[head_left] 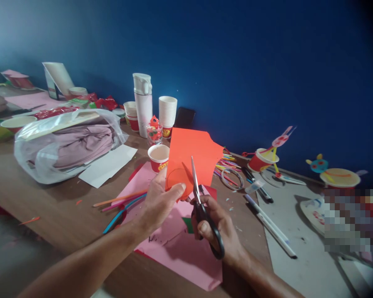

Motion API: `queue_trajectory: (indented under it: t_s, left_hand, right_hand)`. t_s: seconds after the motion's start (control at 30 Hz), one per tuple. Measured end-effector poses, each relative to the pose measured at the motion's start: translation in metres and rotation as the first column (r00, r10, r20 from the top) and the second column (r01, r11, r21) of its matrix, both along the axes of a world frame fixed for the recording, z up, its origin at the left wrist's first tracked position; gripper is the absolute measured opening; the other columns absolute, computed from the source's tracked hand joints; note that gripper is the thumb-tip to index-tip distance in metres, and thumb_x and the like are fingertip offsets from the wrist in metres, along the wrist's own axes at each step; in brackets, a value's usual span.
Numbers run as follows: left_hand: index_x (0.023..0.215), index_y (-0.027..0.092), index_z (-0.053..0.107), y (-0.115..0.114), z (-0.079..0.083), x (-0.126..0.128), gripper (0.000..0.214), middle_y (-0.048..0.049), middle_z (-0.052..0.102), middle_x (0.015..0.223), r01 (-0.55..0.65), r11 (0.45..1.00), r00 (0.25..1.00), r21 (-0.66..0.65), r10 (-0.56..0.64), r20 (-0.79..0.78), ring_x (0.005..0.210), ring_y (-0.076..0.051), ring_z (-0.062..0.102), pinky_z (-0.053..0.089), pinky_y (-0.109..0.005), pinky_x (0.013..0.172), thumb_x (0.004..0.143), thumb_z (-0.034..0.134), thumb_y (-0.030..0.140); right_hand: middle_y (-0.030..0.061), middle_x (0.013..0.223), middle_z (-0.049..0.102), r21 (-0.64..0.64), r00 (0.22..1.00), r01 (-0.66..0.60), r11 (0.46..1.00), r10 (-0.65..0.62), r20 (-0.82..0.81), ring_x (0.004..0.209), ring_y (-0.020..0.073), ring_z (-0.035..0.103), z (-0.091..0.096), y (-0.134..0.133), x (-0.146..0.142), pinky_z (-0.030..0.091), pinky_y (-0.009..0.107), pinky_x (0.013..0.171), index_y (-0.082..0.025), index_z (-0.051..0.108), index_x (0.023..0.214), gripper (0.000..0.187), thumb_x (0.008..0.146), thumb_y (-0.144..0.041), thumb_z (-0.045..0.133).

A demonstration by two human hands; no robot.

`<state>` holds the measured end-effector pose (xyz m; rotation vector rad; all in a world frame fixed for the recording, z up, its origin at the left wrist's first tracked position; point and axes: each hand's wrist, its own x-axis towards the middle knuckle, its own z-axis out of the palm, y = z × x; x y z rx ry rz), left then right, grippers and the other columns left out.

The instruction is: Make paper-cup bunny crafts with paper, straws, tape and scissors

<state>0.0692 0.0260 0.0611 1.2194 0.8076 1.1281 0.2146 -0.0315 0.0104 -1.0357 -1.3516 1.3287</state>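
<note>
An orange-red sheet of paper [191, 151] is held up by my left hand [164, 196], thumb on its front near a drawn circle outline. My right hand [217, 221] grips black-handled scissors [196, 182], their blades pointing up along the sheet's lower right part. Whether the blades are cutting into the paper I cannot tell. Below both hands lie pink paper sheets [202, 263] with dark marks and a small green piece [188, 225]. Beside my left forearm are an orange pencil-like stick [119, 198] and a blue strip [118, 217].
A plastic bag with mauve cloth [83, 145] sits left, beside a white card [108, 165]. Behind stand a white flask [143, 107], stacked paper cups [168, 108] and an open paper cup [158, 155]. Markers [270, 225], a tape roll [232, 179] and decorated cups [262, 159] lie right.
</note>
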Motion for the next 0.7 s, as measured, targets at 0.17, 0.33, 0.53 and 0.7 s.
queue_trajectory:
  t_s: [0.17,0.33,0.53,0.7]
  left_hand:
    - [0.073,0.016,0.050,0.0003,-0.0001,-0.0012,0.008,0.0034,0.049,0.061,-0.011,1.000,1.000,0.009,0.011,-0.018,0.054,-0.009,0.044,0.038,-0.022,0.054,0.077,0.045,0.011]
    - [0.075,0.016,0.051,0.0005,-0.0015,-0.0017,0.005,0.0029,0.051,0.061,-0.012,1.000,1.000,-0.014,0.012,-0.012,0.055,-0.009,0.045,0.039,-0.023,0.056,0.077,0.046,0.013]
    - [0.075,0.015,0.051,0.0013,-0.0021,-0.0018,0.006,0.0023,0.051,0.061,-0.016,1.000,0.999,-0.006,0.016,-0.028,0.055,-0.009,0.046,0.039,-0.023,0.056,0.077,0.046,0.013]
    - [0.076,0.013,0.055,0.0033,-0.0001,-0.0054,0.010,0.0004,0.055,0.061,0.003,1.000,0.994,-0.002,-0.003,-0.107,0.055,-0.010,0.049,0.038,-0.023,0.052,0.076,0.045,0.014]
  right_hand:
    - [-0.0033,0.066,0.051,-0.017,1.000,0.007,1.000,-0.007,-0.003,0.052,0.0080,0.045,0.0065,-0.0011,-0.0008,0.037,0.019,0.048,-0.021,0.048,0.100,0.040,0.074,-0.048,0.061]
    - [-0.0041,0.064,0.050,-0.031,0.999,0.022,0.999,-0.023,-0.025,0.050,0.0081,0.044,0.0073,-0.0007,-0.0013,0.039,0.020,0.047,-0.021,0.048,0.100,0.041,0.073,-0.049,0.062]
    - [-0.0044,0.064,0.049,-0.037,1.000,0.016,0.999,-0.016,-0.012,0.049,0.0070,0.044,0.0063,-0.0008,-0.0003,0.038,0.019,0.046,-0.020,0.049,0.101,0.043,0.073,-0.051,0.061]
    - [-0.0032,0.065,0.050,-0.041,1.000,-0.014,0.999,0.015,0.014,0.051,0.0087,0.045,0.0101,0.0025,0.0033,0.038,0.021,0.047,-0.020,0.048,0.098,0.045,0.072,-0.054,0.061]
